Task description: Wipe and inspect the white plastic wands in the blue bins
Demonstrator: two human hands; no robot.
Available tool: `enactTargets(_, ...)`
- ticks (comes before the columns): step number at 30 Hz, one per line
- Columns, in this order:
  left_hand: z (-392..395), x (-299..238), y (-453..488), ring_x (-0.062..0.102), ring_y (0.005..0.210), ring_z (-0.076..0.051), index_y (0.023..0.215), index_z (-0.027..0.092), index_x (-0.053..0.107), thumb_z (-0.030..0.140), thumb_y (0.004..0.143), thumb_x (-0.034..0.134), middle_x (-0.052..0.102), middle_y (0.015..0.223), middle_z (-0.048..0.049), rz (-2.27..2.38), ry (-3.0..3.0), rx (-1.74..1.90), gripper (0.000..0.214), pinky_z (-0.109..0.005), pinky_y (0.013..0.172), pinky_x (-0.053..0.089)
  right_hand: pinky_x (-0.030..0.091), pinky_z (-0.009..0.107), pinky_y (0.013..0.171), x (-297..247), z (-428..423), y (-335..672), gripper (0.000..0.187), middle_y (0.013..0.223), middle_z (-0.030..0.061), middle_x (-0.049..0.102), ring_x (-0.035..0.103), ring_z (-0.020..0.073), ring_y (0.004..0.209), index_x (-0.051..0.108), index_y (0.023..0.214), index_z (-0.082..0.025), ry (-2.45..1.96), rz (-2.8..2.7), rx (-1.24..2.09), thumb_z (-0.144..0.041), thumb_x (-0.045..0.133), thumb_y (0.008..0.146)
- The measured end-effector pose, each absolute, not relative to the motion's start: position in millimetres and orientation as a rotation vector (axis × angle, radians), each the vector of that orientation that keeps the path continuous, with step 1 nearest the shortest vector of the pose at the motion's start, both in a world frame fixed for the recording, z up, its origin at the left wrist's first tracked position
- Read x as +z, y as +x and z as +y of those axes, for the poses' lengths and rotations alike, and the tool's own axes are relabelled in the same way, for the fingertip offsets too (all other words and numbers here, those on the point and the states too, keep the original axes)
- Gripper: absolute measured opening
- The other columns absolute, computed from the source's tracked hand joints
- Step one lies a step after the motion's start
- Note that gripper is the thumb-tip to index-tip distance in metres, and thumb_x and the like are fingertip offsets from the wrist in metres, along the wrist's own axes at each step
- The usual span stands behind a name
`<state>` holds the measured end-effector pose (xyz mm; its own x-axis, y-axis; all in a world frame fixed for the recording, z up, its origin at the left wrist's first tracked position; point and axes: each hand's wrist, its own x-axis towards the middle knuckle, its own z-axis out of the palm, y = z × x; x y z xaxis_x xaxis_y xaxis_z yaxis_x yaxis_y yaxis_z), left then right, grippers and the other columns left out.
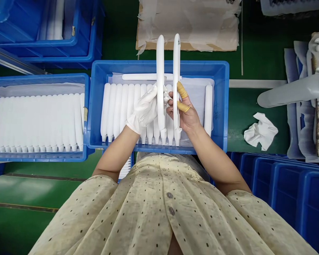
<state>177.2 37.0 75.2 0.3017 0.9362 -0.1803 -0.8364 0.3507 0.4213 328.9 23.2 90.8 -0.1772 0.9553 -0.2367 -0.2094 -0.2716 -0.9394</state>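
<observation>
As gloved L hand (143, 109) and R hand (184, 115) w/ 2 yellow cots (182, 90) sit close, each clamps 1 of 2 white rods (161, 71).

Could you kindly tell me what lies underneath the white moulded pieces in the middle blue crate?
A pale liner sheet shows beside the white moulded pieces in the blue crate and seems to run beneath them. The crate floor is covered, so it cannot be seen.

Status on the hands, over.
Gloved left hand on one white moulded piece. Right hand, yellow finger cots, on a second piece. Both upright above the blue crate.
</observation>
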Motion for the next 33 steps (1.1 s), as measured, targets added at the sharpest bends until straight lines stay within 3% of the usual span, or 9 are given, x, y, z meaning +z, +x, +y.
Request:
enactTargets(5, 36.8, 75.6, 179.2, 0.070, 0.071, -0.012, 0.126, 0.020, 0.069, 0.033, 0.110, 0.052, 0.069, 0.084, -0.0017, 0.432, 0.259, 1.158, 0.027, -0.024, 0.072, 0.060, 0.062, 0.029, 0.077, 83.9, 24.0, 332.8, 0.079, 0.124, -0.0030, 0.068, 0.067, 0.0161, 0.101, 0.047, 0.152, -0.048, -1.058, -1.038, 1.647, -0.032, 0.078, 0.080)
enactTargets(8, 37.3, 69.1, 178.8, 0.064, 0.063, -0.010, 0.110, 0.019, 0.072, 0.037, 0.108, 0.056, 0.066, 0.078, -0.0007, 0.358, 0.319, 1.165, 0.023, -0.021, 0.062, 0.056, 0.063, 0.030, 0.080, 76.6, 22.4, 335.4, 0.068, 0.117, -0.0025, 0.069, 0.068, 0.0147, 0.094, 0.055, 0.144, -0.043, -1.002, -1.133, 1.578, -0.033, 0.079, 0.081)
enactTargets(12, 35.6, 60.7, 176.7, 0.053, 0.052, -0.009, 0.082, 0.018, 0.069, 0.045, 0.093, 0.073, 0.055, 0.061, 0.0025, 0.362, 0.557, 1.186, 0.030, -0.025, 0.057, 0.052, 0.065, 0.033, 0.076, 64.3, 16.8, 335.7, 0.044, 0.119, 0.0019, 0.064, 0.068, 0.0153, 0.089, 0.062, 0.135, -0.036, -1.008, -1.438, 1.225, -0.043, 0.071, 0.092)
enactTargets(15, 35.3, 61.5, 173.9, 0.054, 0.054, -0.014, 0.068, 0.017, 0.065, 0.053, 0.089, 0.069, 0.051, 0.053, 0.0003, 0.341, 0.743, 1.187, 0.042, -0.030, 0.063, 0.053, 0.065, 0.034, 0.072, 58.4, 12.4, 335.4, 0.033, 0.122, 0.0055, 0.059, 0.068, 0.0161, 0.091, 0.065, 0.134, -0.034, -1.017, -1.635, 0.841, -0.044, 0.057, 0.103)
enactTargets(19, 37.9, 66.4, 170.5, 0.049, 0.052, -0.014, 0.067, 0.018, 0.063, 0.054, 0.086, 0.063, 0.055, 0.051, -0.0018, 0.255, 0.846, 1.181, 0.040, -0.033, 0.069, 0.052, 0.067, 0.032, 0.071, 58.6, 9.7, 336.3, 0.035, 0.115, 0.0048, 0.055, 0.067, 0.0147, 0.090, 0.063, 0.139, -0.039, -1.003, -1.786, 0.538, -0.034, 0.047, 0.108)
enactTargets(24, 39.9, 63.8, 171.2, 0.050, 0.053, -0.015, 0.064, 0.020, 0.061, 0.059, 0.085, 0.063, 0.055, 0.052, -0.0022, 0.244, 0.875, 1.144, 0.044, -0.032, 0.068, 0.053, 0.067, 0.029, 0.071, 60.6, 10.7, 336.5, 0.041, 0.116, 0.0041, 0.054, 0.067, 0.0124, 0.090, 0.060, 0.143, -0.041, -0.990, -1.839, 0.453, -0.026, 0.046, 0.108)
enactTargets(29, 43.3, 69.8, 162.5, 0.044, 0.044, -0.009, 0.072, 0.020, 0.068, 0.065, 0.086, 0.072, 0.056, 0.056, 0.0008, 0.411, 0.834, 1.359, 0.048, -0.027, 0.048, 0.041, 0.064, 0.028, 0.067, 62.9, 6.9, 340.5, 0.041, 0.116, 0.0050, 0.054, 0.068, 0.0128, 0.089, 0.062, 0.140, -0.036, -1.058, -1.902, 0.455, -0.022, 0.044, 0.106)
enactTargets(33, 48.4, 89.4, 143.8, 0.043, 0.042, -0.007, 0.083, 0.021, 0.071, 0.066, 0.076, 0.086, 0.053, 0.054, 0.0053, 0.637, 0.740, 1.586, 0.048, -0.024, 0.043, 0.036, 0.063, 0.033, 0.078, 69.1, -8.7, 349.7, 0.044, 0.122, 0.0075, 0.058, 0.067, 0.0163, 0.096, 0.067, 0.132, -0.029, -1.220, -2.130, 0.370, -0.013, 0.045, 0.098)
